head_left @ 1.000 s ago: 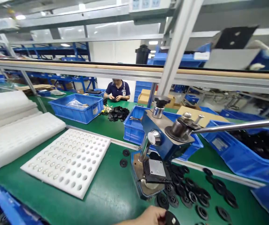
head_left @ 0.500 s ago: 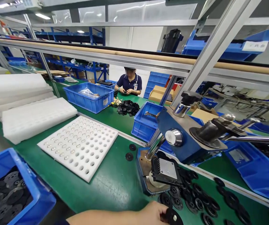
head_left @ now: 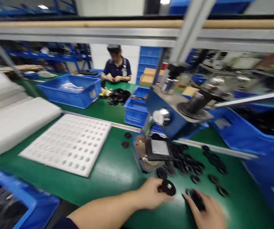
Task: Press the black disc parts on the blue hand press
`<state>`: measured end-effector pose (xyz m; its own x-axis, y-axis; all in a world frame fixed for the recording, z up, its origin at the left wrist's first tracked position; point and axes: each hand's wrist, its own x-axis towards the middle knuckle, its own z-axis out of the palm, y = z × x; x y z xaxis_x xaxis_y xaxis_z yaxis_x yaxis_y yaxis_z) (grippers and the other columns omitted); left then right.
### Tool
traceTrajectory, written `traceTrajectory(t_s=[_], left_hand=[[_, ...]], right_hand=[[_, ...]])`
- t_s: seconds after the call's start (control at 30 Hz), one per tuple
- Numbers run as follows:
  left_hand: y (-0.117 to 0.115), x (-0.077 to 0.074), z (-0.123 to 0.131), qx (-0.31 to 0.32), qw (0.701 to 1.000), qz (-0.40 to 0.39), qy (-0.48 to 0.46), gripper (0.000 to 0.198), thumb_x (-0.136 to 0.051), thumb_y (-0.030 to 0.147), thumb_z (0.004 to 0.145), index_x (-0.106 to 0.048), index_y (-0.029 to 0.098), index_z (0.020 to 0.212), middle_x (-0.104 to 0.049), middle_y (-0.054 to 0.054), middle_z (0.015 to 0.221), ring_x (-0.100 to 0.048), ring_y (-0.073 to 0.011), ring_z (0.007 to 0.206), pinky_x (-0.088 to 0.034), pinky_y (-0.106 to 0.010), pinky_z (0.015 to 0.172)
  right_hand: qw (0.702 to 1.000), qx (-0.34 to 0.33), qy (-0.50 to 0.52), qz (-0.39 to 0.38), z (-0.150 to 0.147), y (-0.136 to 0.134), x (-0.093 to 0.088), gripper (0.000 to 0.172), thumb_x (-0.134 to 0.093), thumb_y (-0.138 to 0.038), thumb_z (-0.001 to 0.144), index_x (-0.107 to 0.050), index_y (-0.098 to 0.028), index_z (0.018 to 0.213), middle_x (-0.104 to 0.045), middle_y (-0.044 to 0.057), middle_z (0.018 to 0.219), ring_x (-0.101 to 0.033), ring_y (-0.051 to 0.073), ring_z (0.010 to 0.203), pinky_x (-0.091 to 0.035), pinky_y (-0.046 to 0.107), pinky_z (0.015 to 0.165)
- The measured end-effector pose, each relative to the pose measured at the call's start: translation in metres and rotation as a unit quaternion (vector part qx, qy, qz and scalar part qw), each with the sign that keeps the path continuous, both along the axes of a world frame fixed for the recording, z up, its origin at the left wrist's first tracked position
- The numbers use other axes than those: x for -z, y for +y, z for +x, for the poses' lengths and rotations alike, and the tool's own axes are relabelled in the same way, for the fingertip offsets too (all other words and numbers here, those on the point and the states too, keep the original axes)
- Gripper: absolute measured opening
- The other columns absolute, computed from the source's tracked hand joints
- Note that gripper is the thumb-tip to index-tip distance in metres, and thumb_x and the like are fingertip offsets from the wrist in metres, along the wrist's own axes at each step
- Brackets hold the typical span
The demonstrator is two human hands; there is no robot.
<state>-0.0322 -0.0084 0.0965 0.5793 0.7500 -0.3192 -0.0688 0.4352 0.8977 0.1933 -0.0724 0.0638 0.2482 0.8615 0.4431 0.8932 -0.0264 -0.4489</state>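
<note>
My left hand (head_left: 151, 194) pinches a black round disc (head_left: 168, 187) just above the green bench, in front of the blue hand press (head_left: 172, 117). My right hand (head_left: 207, 211) lies at the lower right with its fingers closed over another black disc (head_left: 195, 197). Several more black discs (head_left: 187, 163) lie scattered beside the press base (head_left: 143, 159). The press's long steel lever (head_left: 251, 99) reaches out to the right.
A white foam tray with holes (head_left: 67, 143) lies to the left, with stacked foam sheets (head_left: 15, 121) behind it. Blue bins stand at lower left (head_left: 10, 200), at the back (head_left: 67, 90) and at the right (head_left: 251, 133). A person (head_left: 115, 66) works across the bench.
The view has tipped down and blurred. My left hand has come forward with the disc, and my right hand has entered at the lower right over a disc.
</note>
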Motion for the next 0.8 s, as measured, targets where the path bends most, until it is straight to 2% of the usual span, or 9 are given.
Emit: traceTrajectory(t_s=[0.1, 0.2, 0.3, 0.4, 0.53, 0.63, 0.8], left_hand=[[0.000, -0.009, -0.005, 0.023, 0.999, 0.036, 0.003, 0.029, -0.082, 0.035, 0.063, -0.065, 0.013, 0.075, -0.057, 0.002, 0.065, -0.048, -0.0116, 0.060, -0.040, -0.024, 0.059], [0.003, -0.012, -0.007, 0.052, 0.995, 0.086, 0.009, 0.021, -0.075, 0.032, 0.070, -0.064, 0.014, 0.072, -0.058, 0.001, 0.064, -0.049, -0.0130, 0.062, -0.042, -0.024, 0.062], [0.001, -0.013, -0.010, 0.068, 0.985, 0.155, 0.035, 0.018, -0.072, 0.032, 0.075, -0.066, 0.015, 0.073, -0.063, -0.001, 0.070, -0.054, -0.0162, 0.069, -0.044, -0.026, 0.068], [-0.001, -0.012, -0.013, 0.077, 0.964, 0.243, 0.069, 0.018, -0.068, 0.033, 0.081, -0.069, 0.015, 0.078, -0.069, -0.005, 0.078, -0.059, -0.0201, 0.078, -0.046, -0.029, 0.074], [-0.001, -0.006, -0.015, 0.086, 0.929, 0.348, 0.089, 0.022, -0.062, 0.035, 0.088, -0.069, 0.017, 0.077, -0.067, -0.006, 0.073, -0.059, -0.0204, 0.074, -0.048, -0.030, 0.070], [-0.001, -0.004, -0.016, 0.076, 0.916, 0.384, 0.085, 0.017, -0.060, 0.030, 0.089, -0.069, 0.017, 0.082, -0.068, -0.005, 0.076, -0.061, -0.0190, 0.071, -0.050, -0.029, 0.068], [-0.002, -0.002, -0.018, 0.049, 0.901, 0.424, 0.074, 0.017, -0.058, 0.025, 0.090, -0.073, 0.017, 0.095, -0.073, -0.009, 0.088, -0.067, -0.0210, 0.081, -0.056, -0.034, 0.075]], right_hand=[[0.999, 0.018, 0.035, 0.017, -0.016, -0.003, -0.019, 0.056, -0.057, -0.071, 0.083, -0.070, -0.017, 0.087, -0.069, 0.012, 0.080, -0.065, 0.026, 0.077, -0.055, 0.042, 0.072], [0.995, 0.022, 0.094, 0.030, -0.035, -0.008, -0.040, 0.041, -0.061, -0.057, 0.089, -0.068, -0.018, 0.098, -0.068, 0.009, 0.087, -0.064, 0.020, 0.076, -0.056, 0.035, 0.067], [0.990, -0.039, 0.134, 0.029, -0.060, -0.017, -0.065, 0.028, -0.066, -0.041, 0.090, -0.065, -0.020, 0.109, -0.067, 0.009, 0.099, -0.065, 0.019, 0.087, -0.057, 0.033, 0.073], [0.982, -0.113, 0.148, 0.022, -0.081, -0.023, -0.083, 0.030, -0.070, -0.033, 0.088, -0.064, -0.022, 0.114, -0.065, 0.009, 0.102, -0.063, 0.021, 0.094, -0.057, 0.036, 0.080], [0.982, -0.144, 0.123, 0.026, -0.094, -0.022, -0.086, 0.030, -0.070, -0.031, 0.087, -0.064, -0.021, 0.115, -0.064, 0.008, 0.099, -0.059, 0.021, 0.092, -0.056, 0.038, 0.080], [0.984, -0.142, 0.108, 0.022, -0.096, -0.022, -0.084, 0.030, -0.069, -0.030, 0.088, -0.063, -0.020, 0.115, -0.063, 0.008, 0.099, -0.058, 0.021, 0.091, -0.056, 0.039, 0.079], [0.984, -0.149, 0.097, 0.016, -0.096, -0.024, -0.088, 0.032, -0.065, -0.031, 0.091, -0.062, -0.020, 0.120, -0.064, 0.009, 0.102, -0.059, 0.021, 0.093, -0.055, 0.040, 0.080]])
